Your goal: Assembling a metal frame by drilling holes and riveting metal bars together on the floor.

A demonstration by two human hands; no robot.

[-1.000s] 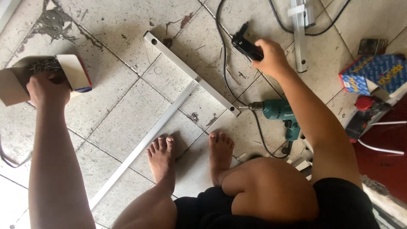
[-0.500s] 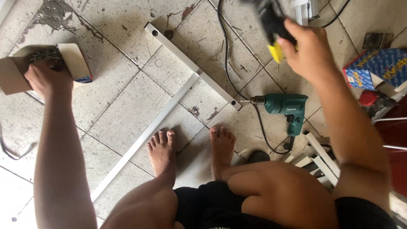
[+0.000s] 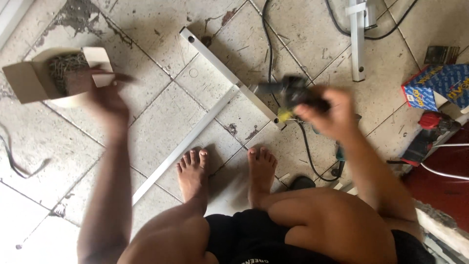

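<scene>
My right hand (image 3: 334,117) is shut on a black tool with a yellow part (image 3: 293,95), blurred by motion. It hovers over the joint where two white metal bars (image 3: 220,66) meet in a T on the tiled floor. My left hand (image 3: 105,98) is blurred just right of an open cardboard box of screws (image 3: 61,73). A thin dark streak shows at its fingertips, and I cannot tell whether it holds anything. My bare feet (image 3: 193,171) rest beside the longer bar.
A black cable (image 3: 266,44) runs across the tiles to the tool area. Another white bar (image 3: 357,41) lies at the top right. A blue printed box (image 3: 435,85) and a red tool (image 3: 425,134) sit at the right edge.
My right hand has carried the black tool from the far cables down to the bar joint. My left hand has come out of the screw box and moved right.
</scene>
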